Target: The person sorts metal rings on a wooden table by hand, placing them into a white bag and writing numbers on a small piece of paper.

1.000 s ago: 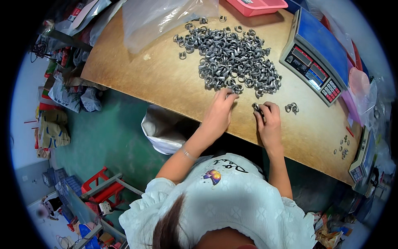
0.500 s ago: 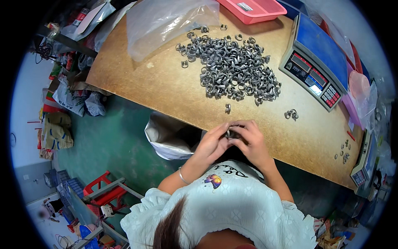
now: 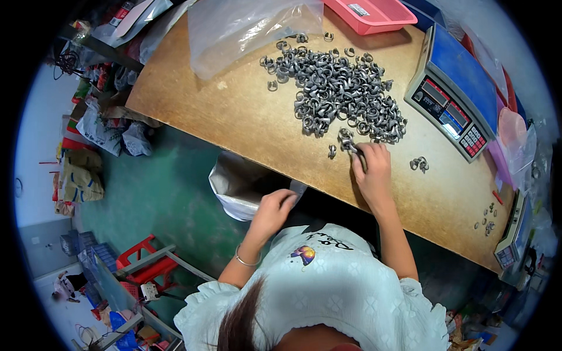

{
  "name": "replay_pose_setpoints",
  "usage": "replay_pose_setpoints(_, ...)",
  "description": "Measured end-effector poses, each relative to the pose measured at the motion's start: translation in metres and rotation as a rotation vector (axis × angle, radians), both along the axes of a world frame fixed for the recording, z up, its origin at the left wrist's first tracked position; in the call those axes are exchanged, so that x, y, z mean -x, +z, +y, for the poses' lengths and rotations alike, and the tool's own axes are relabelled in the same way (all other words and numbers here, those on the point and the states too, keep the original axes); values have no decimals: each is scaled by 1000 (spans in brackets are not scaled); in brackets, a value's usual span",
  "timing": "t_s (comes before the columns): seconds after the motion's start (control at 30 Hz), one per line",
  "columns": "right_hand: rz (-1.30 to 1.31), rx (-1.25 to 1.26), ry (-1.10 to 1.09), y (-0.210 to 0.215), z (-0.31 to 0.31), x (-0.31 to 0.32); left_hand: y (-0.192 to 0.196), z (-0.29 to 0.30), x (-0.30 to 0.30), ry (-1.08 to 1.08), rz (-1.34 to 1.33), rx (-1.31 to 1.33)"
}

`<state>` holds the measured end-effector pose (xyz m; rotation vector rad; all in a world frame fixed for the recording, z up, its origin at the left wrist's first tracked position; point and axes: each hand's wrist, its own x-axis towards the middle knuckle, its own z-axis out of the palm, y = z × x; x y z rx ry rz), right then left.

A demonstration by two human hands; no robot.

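A heap of grey metal rings (image 3: 345,88) lies on the wooden table (image 3: 234,117). At the heap's near edge my right hand (image 3: 373,169) has its fingers bent down, closed on a few rings (image 3: 346,140) there, partly hidden by the fingertips. One loose ring (image 3: 332,151) lies just left of them. My left hand (image 3: 272,212) is off the table, beside the opening of a white sack (image 3: 231,193). Its fingers are curled in, and whatever they hold, if anything, is hidden.
A blue-topped scale (image 3: 456,88) stands at the right, with a small cluster of rings (image 3: 419,164) near it. A pink tray (image 3: 377,17) and a clear plastic bag (image 3: 246,35) lie at the back. More small rings (image 3: 489,225) lie far right, near a second scale (image 3: 512,234).
My hands were together in front of my chest at the table edge. The right has moved forward to the heap; the left has dropped left toward the sack.
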<state>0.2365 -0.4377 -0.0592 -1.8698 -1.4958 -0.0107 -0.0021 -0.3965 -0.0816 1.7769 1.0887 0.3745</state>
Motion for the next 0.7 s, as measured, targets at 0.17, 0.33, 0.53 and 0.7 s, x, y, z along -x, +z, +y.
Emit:
replay_pose_setpoints(0.17,576,81,-138,-3,-24,-4,41,-7,-56,-52,-231,-165)
replay_pose_setpoints(0.33,1376,-18,-3,17,-28,-17,36,9,-96,-41,-124,-536)
replay_pose_setpoints(0.53,2099,-104,268,13,-35,-32,28,24,-113,-27,-171,-517)
replay_pose_setpoints(0.7,2123,-67,353,13,-35,-23,38,12,-110,-152,-582,196)
